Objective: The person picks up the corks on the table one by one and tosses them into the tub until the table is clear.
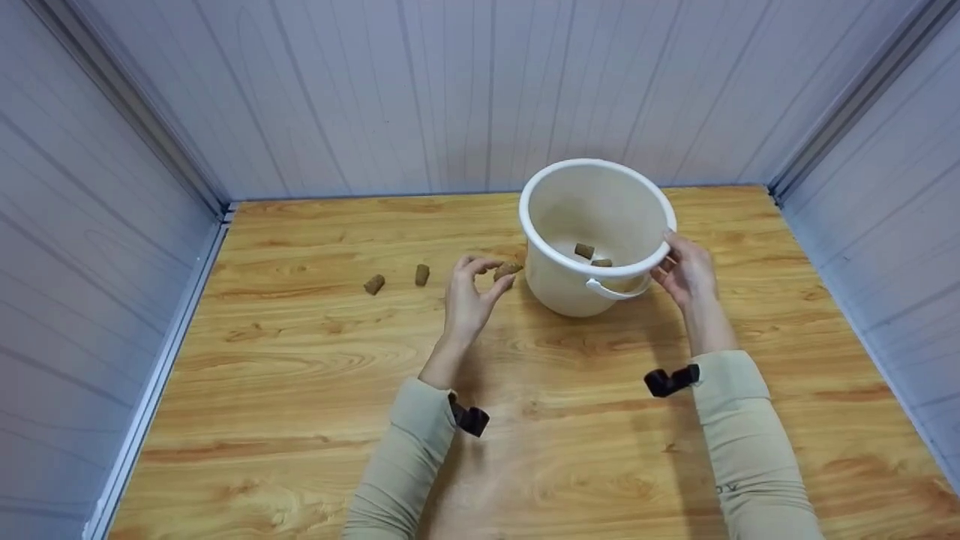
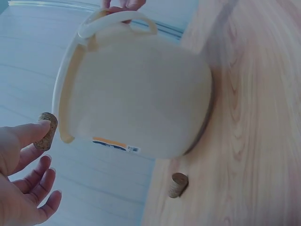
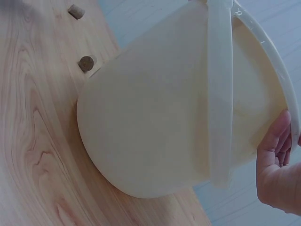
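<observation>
Between thumb and forefinger, my left hand (image 1: 466, 300) pinches a brown cork (image 2: 46, 134) just left of a cream-white bucket (image 1: 562, 289). In the left wrist view that cork overlaps the bucket's rim; the other fingers are loosely bent. My right hand (image 1: 688, 274) grips the rim at the bucket's right side, thumb on top and fingers beneath. The bucket stands upright, its handle (image 3: 220, 94) hanging down at the front. Two corks, one of them a cork (image 1: 584, 250) near the middle, lie on the bucket's floor, the second partly hidden by the front rim.
On the wood-grain table (image 1: 300, 405), left of my left hand, lie a cork (image 1: 422, 274) and another cork (image 1: 374, 284) farther left. Pale panel walls (image 1: 360, 97) close off the back and both sides. A small black camera sits on each sleeve cuff.
</observation>
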Motion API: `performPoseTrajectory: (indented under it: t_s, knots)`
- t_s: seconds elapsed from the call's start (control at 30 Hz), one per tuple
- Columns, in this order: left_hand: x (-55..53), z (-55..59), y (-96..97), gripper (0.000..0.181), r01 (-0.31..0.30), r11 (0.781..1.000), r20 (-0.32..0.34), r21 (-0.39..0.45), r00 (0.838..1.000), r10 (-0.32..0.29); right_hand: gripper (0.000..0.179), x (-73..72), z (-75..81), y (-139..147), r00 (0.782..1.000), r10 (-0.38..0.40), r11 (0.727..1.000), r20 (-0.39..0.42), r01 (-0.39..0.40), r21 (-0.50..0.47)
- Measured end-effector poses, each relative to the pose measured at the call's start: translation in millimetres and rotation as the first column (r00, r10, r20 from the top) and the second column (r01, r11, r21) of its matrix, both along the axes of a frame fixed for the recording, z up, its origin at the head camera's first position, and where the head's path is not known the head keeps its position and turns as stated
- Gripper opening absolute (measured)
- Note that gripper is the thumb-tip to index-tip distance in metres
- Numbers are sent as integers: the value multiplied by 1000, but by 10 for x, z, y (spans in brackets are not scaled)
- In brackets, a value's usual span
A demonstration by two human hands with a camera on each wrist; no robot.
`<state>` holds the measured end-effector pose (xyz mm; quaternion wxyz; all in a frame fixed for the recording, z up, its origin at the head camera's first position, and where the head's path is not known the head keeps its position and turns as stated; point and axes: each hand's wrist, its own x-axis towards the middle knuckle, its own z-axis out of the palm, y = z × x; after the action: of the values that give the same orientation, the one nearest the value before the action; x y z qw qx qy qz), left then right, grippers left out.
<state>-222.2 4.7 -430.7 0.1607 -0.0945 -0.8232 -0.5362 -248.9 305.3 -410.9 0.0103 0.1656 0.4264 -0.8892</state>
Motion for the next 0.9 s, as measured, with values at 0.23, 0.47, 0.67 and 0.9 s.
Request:
performPoseTrajectory:
  t_s: [0.23,0.47,0.67,0.9]
  knots:
    - [3,166,65,23,36,999,-31,-4,999,-36,10,-3,-13,3,1000,-3,1000,-17,3,3]
    - [-20,357,169,23,75,997,-91,-11,993,-75,10,8,-9,-1,1000,-1,1000,-27,1,9]
    - [-33,512,278,23,95,994,-95,-44,991,-99,10,9,-6,0,1000,9,1000,-16,-9,12]
    - [-113,602,397,24,124,987,-81,-98,988,-132,10,-49,-94,41,999,13,998,-32,-15,-53]
